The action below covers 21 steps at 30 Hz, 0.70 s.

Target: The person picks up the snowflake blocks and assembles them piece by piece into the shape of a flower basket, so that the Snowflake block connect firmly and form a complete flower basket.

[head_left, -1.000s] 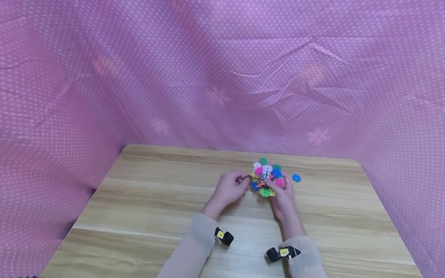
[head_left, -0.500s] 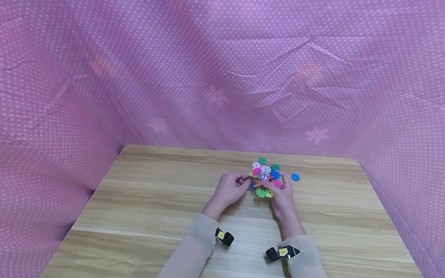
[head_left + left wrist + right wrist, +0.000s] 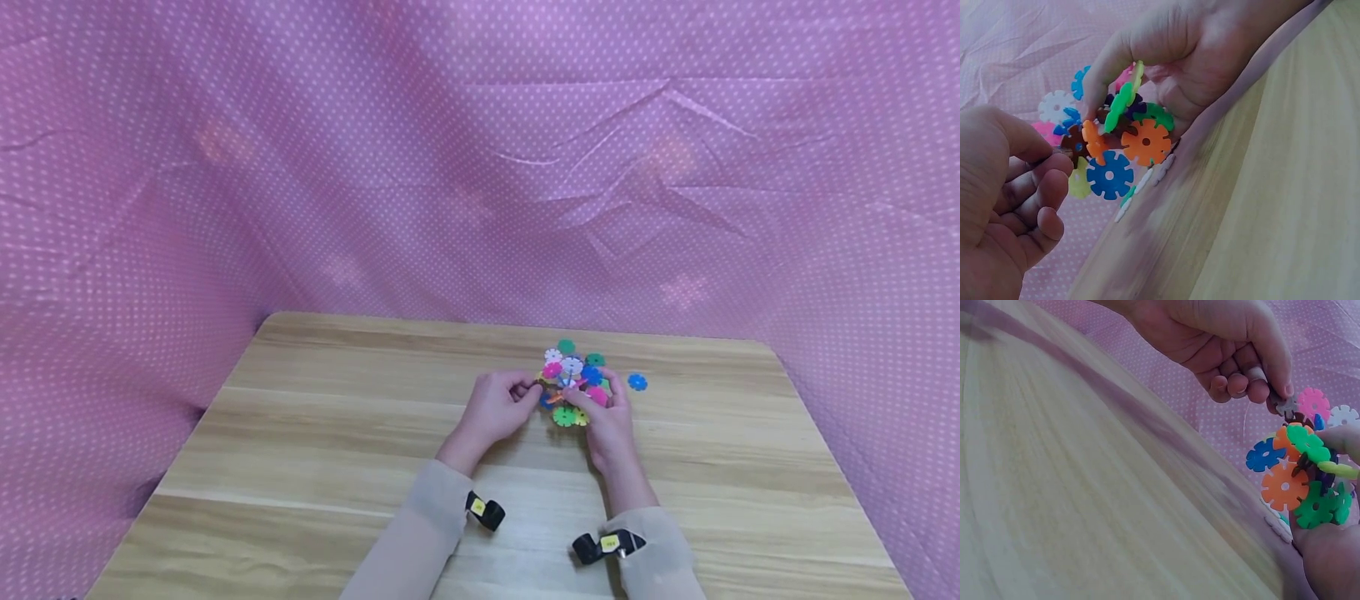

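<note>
My right hand (image 3: 611, 421) holds a cluster of interlocked plastic snowflake discs (image 3: 1110, 175) in several colours, its thumb across the front. Orange, blue, brown and green notched discs face the left wrist view. On the cluster's left side, my left hand (image 3: 498, 408) pinches a small greyish notched disc (image 3: 1286, 406) between thumb and forefinger. That disc's edge meets a brown disc (image 3: 1075, 142) of the cluster. The left hand's other fingers are curled in below. Part of the cluster is hidden behind the right thumb and palm.
A loose blue disc (image 3: 637, 382) lies on the wooden table (image 3: 337, 417) to the right of the cluster. Behind the cluster are more loose discs, including a green disc (image 3: 566, 346). A pink dotted cloth (image 3: 480, 208) hangs around the table's back and sides.
The cluster has turned a little and shifted slightly left, with the right thumb moving along. Over the last half second both hands hold nearly still, the left still pinching its disc.
</note>
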Tool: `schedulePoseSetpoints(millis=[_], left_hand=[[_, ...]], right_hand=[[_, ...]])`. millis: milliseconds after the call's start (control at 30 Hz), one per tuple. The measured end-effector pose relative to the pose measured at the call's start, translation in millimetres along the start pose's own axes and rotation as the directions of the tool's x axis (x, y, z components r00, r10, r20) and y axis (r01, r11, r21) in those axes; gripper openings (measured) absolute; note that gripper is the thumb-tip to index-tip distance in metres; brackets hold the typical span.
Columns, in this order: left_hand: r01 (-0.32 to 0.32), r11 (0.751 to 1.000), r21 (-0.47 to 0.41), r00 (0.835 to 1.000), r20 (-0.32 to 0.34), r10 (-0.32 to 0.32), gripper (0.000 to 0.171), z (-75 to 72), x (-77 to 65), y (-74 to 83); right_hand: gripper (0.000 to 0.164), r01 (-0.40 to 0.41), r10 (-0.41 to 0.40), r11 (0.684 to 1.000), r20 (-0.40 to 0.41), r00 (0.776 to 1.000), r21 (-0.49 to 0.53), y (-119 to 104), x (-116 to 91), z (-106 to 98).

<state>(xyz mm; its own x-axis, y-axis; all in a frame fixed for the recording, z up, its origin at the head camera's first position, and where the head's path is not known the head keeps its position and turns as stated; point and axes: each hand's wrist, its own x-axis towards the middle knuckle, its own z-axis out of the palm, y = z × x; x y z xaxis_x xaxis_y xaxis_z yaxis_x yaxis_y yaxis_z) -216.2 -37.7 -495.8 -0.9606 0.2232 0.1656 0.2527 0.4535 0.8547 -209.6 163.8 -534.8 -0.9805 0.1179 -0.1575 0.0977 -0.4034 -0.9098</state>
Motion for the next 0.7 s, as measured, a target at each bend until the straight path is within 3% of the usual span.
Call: schedulePoseSetpoints(millis=[700], left_hand=[[-0.031,0.999,0.037,0.999,-0.011,0.031,0.015,4.0,-8.6,0.9]], right_hand=[[0.06,-0.007,0.008,0.996,0.007,1.0,-0.092,4.0,-7.5,0.7]])
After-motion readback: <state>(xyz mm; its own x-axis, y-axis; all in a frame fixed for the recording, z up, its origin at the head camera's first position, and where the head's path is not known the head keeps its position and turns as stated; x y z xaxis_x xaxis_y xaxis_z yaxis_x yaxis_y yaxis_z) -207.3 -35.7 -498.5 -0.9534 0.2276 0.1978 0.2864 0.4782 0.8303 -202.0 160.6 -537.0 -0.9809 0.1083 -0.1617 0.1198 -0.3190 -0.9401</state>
